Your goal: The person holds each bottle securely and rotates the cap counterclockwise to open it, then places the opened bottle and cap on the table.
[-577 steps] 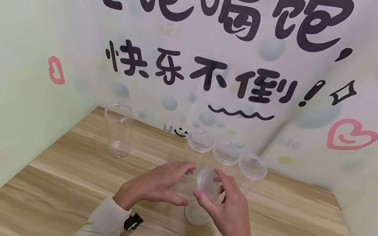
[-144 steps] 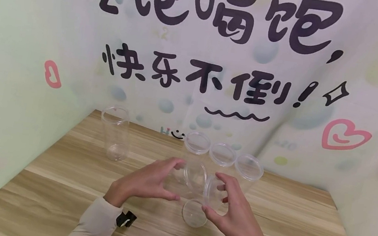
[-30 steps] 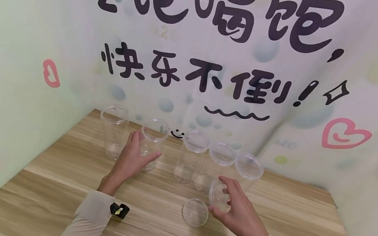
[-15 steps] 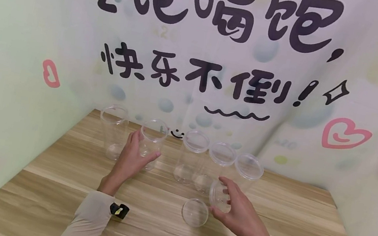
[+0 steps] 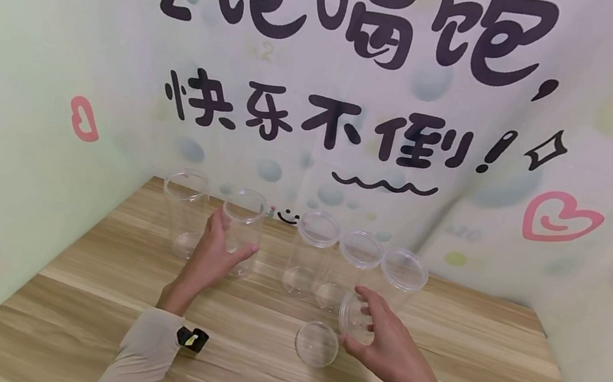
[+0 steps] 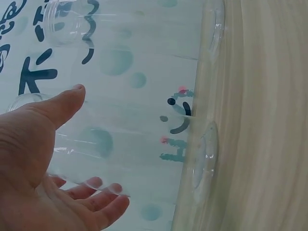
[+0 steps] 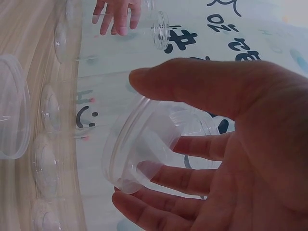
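In the head view my left hand point(image 5: 214, 253) grips a clear plastic jar point(image 5: 244, 228) near the back of the table, thumb on the right side and fingers on the left. The left wrist view shows this jar point(image 6: 115, 159) between thumb and fingers, its base close to the wood. My right hand point(image 5: 393, 346) holds a clear round lid point(image 5: 350, 316) on edge above the table, pinched between thumb and fingertips; up close, the lid point(image 7: 130, 144) shows a doubled rim. Just left of that hand another clear lid point(image 5: 316, 344) lies on the tabletop.
A clear jar point(image 5: 180, 218) stands left of my left hand. Rightward, three more clear jars with thick rims stand in a row: one jar point(image 5: 313, 255), a middle jar point(image 5: 359, 252) and a right jar point(image 5: 404, 271). The wood table point(image 5: 85, 316) meets printed walls behind and beside.
My left hand has carried the jar from the middle to the back left, where it stands upright. Over the last half second its top has shifted slightly left. The right hand keeps the lid.
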{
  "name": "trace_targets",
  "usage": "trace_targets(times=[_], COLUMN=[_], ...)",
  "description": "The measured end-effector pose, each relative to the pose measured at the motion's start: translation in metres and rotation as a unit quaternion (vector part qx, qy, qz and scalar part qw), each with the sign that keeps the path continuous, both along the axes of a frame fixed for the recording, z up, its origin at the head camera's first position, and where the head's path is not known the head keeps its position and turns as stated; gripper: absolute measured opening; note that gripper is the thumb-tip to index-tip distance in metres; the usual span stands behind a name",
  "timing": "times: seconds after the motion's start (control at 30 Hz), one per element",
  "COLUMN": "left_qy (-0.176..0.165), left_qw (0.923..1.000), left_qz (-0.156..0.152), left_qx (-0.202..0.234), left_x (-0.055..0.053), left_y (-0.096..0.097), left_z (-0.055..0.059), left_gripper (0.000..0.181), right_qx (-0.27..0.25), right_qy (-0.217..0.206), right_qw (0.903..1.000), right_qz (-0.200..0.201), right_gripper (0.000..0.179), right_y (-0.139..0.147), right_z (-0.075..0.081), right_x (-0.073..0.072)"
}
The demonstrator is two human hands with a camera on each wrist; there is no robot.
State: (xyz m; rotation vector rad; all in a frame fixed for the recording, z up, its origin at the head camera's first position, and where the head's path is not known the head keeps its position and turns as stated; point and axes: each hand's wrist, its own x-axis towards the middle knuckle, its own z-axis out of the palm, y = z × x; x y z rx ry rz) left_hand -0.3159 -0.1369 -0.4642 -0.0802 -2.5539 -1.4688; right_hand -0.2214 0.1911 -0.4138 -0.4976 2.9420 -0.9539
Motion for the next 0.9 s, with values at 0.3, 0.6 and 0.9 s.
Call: trace_targets(times=[0.3, 0.6, 0.9], left_qy=[-0.034, -0.005, 0.034], left_qw=[0.9981, 0.9986, 0.9987], left_qz=[-0.049, -0.052, -0.030], left_qx=[0.015, 0.006, -0.021], left_x=[0.002, 0.011, 0.017], left_y=[-0.007, -0.009, -0.002], left_z=[0.008, 0.024, 0.035], left_gripper=[0.111, 0.111, 0.108], right_qx=[0.001, 0.004, 0.002], right_qy=[0.009, 0.008, 0.002], right_qw=[1.0000, 0.9999, 0.9999], right_qz=[0.002, 0.008, 0.011], right_gripper=[0.075, 0.076, 0.075], right_y=[-0.001, 0.000, 0.001], right_z=[-0.001, -0.001, -0.002], right_x=[0.001, 0.000, -0.001])
